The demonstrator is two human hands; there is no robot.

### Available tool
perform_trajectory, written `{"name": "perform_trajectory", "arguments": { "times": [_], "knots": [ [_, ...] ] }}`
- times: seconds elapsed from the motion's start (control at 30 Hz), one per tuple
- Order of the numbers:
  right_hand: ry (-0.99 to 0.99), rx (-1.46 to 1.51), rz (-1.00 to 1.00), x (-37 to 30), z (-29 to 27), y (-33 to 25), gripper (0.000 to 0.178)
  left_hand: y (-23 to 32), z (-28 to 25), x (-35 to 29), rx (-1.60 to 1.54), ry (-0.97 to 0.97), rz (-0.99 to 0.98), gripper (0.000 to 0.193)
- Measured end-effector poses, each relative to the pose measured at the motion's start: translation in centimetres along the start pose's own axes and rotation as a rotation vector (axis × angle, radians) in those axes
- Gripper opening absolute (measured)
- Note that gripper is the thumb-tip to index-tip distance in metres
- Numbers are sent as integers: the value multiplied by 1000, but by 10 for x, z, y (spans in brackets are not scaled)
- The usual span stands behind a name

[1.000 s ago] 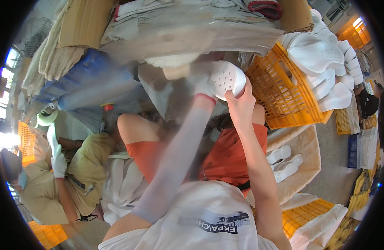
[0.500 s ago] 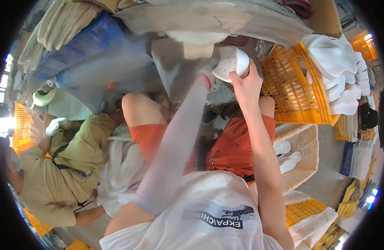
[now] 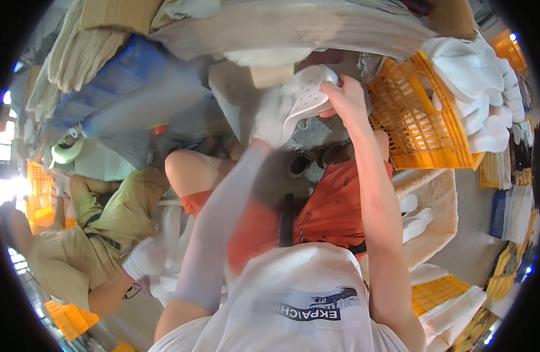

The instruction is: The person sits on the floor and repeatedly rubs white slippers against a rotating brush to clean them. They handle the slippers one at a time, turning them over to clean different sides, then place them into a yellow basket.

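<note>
A white foam clog with small round holes is held up in front of me, tilted, between my two hands. My left hand, in a white glove under a pale sleeve, is on the clog's lower left end; its fingers are partly blurred and hidden. With bare fingers, my right hand pinches the clog's right edge, thumb on the near side. Just above the clog is a pale, fuzzy, rounded part of a machine, with a tan block beneath it. Whether the clog touches the block I cannot tell.
An orange crate heaped with white clogs stands close on my right. Beside my right thigh, a cloth-lined container holds a few more clogs. A co-worker in tan clothes sits on my left, near a blue crate.
My left hand has drawn down and left, and the clog has turned so its holed top shows more lengthwise. My right hand has shifted slightly up. The co-worker's gloved hand has come into view.
</note>
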State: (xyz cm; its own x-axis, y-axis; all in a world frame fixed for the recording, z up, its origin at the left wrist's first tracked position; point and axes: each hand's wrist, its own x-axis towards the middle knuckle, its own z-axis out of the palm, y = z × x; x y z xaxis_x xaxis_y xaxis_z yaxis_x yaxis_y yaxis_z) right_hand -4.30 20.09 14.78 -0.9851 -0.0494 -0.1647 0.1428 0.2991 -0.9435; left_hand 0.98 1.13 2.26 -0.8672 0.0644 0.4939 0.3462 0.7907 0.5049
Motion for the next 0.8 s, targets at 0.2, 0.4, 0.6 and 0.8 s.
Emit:
{"name": "perform_trajectory", "arguments": {
  "times": [0.2, 0.4, 0.6, 0.8],
  "knots": [
    [141, -350, -39, 29, 23, 23, 61, 22, -21, 9, -544, -78, -522, 40],
    [-186, -87, -23, -24, 10, -9, 88, 20, 37, 21, -684, 31, -310, 32],
    [198, -336, -383, -115, -10, -3, 77, 53, 74, 72, -1578, 372, -1128, 47],
    [296, -313, -307, -94, 6, 29, 55, 39, 74, 77, -1418, 244, -1078, 54]
  ]
}}
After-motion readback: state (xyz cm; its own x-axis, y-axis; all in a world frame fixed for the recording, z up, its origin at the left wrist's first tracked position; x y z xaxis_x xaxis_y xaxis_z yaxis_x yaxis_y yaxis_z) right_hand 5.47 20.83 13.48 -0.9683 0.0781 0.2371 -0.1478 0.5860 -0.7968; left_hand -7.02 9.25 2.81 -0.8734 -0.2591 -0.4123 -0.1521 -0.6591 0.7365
